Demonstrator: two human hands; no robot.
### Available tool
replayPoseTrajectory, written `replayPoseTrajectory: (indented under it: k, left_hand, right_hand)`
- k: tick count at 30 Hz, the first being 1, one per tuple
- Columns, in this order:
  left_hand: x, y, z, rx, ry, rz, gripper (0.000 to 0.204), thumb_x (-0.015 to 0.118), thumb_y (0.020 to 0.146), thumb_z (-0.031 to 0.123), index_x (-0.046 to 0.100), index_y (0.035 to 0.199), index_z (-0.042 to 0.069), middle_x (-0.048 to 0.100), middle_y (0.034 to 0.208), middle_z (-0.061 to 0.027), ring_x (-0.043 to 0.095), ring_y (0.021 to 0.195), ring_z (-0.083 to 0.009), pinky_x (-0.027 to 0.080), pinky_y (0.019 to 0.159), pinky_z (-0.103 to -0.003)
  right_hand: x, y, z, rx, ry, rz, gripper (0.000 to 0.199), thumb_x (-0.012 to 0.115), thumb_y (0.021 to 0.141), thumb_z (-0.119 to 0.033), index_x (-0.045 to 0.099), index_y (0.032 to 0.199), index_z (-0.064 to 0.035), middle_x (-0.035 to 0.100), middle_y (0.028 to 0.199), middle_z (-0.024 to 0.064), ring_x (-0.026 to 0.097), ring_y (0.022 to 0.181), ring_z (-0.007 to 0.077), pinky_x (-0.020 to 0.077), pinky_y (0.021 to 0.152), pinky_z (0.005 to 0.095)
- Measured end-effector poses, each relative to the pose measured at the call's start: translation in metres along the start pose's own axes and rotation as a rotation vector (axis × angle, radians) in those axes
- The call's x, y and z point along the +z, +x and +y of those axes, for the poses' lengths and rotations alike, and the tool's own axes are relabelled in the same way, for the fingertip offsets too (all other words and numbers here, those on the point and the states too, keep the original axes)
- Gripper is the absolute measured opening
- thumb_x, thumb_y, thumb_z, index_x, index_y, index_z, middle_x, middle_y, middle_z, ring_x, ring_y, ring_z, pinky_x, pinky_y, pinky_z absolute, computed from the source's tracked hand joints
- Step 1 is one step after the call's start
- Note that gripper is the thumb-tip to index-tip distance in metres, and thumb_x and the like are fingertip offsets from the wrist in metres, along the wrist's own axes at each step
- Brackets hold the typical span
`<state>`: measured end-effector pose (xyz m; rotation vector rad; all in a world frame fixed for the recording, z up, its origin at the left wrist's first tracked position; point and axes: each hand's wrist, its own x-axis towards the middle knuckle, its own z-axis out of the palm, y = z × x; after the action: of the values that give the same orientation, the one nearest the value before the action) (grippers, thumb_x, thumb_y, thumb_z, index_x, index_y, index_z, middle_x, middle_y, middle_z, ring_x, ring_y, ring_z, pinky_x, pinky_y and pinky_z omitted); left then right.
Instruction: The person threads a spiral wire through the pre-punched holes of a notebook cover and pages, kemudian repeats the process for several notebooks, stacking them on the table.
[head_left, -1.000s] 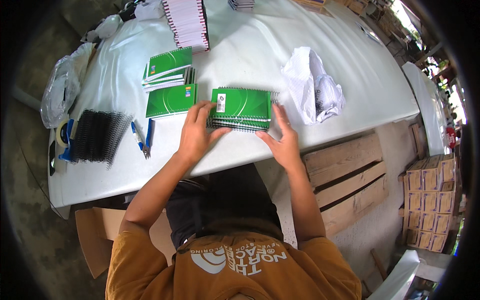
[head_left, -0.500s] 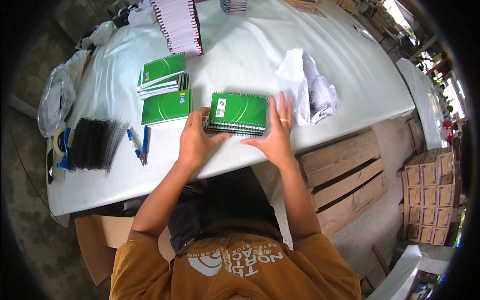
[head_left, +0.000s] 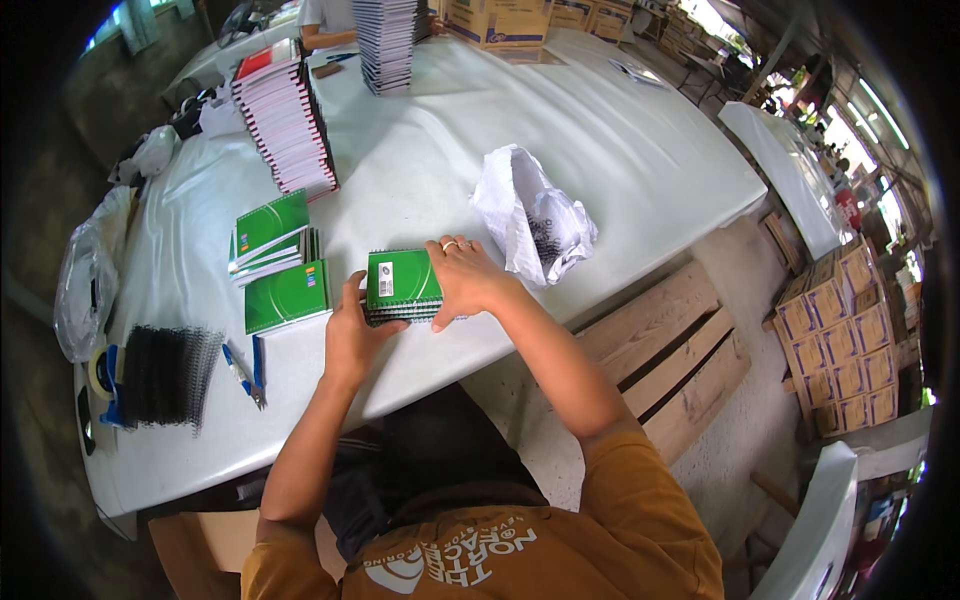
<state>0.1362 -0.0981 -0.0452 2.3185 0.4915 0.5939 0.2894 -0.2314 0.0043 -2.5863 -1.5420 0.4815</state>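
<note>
A small stack of green spiral notebooks [head_left: 412, 278] lies in front of me on the white-covered table, a white label on its top cover. My left hand [head_left: 352, 338] is curled against the stack's left side, thumb along the front. Over the right end, my right hand [head_left: 468, 280] rests with fingers on the top cover and thumb at the front edge. Left of the stack lie a single green notebook [head_left: 286, 297] and, behind it, a loose pile of green notebooks [head_left: 272, 226].
Black wire spirals [head_left: 168, 375], a tape dispenser [head_left: 104, 385] and blue-handled pliers [head_left: 258, 372] lie at the left. Beyond stand a tall stack of books [head_left: 285, 125] and a grey stack [head_left: 384, 45]. A white bag [head_left: 525, 215] holds more spirals. At far right are stacked cartons [head_left: 840, 345].
My right hand has gone from spread beside the stack to gripping its right end. My left hand still holds the left side. The view has shifted, showing more of the table's far end.
</note>
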Motion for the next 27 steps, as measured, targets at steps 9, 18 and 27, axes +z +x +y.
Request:
replayPoseTrajectory:
  k: [9,18,27]
  left_hand:
    - [-0.1,-0.017,-0.066,0.241,0.712,0.026,0.053,0.066,0.078,0.016,0.047,0.127,0.004,0.053,0.126,-0.0144,0.049,0.119,-0.03,0.039,0.098,-0.042]
    - [-0.107,-0.093,0.036,-0.384,-0.877,-0.066,0.033,0.046,0.098,0.02,0.056,0.114,-0.007,0.063,0.097,-0.0052,0.052,0.093,-0.0095,0.043,0.086,-0.028]
    - [-0.176,-0.073,-0.152,-0.217,0.787,0.433,0.028,0.059,0.085,0.031,0.069,0.088,0.005,0.065,0.082,-0.0138,0.061,0.078,-0.0319,0.049,0.072,-0.04]
  right_hand:
    - [0.014,-0.04,-0.059,-0.328,0.301,0.586,0.108,0.08,0.064,-0.031,0.014,0.143,0.0007,0.017,0.148,0.0221,0.009,0.138,0.0413,0.0158,0.11,0.0501]
    - [0.105,-0.044,-0.158,-0.476,0.415,1.03,0.061,0.065,0.075,-0.008,0.043,0.131,-0.0026,0.041,0.139,0.0163,0.035,0.131,0.0363,0.0227,0.107,0.0521]
    - [0.082,-0.028,-0.109,-0.467,1.254,0.352,0.028,0.059,0.086,-0.004,0.062,0.114,-0.0026,0.066,0.109,0.0098,0.061,0.098,0.0138,0.0455,0.086,0.0265]
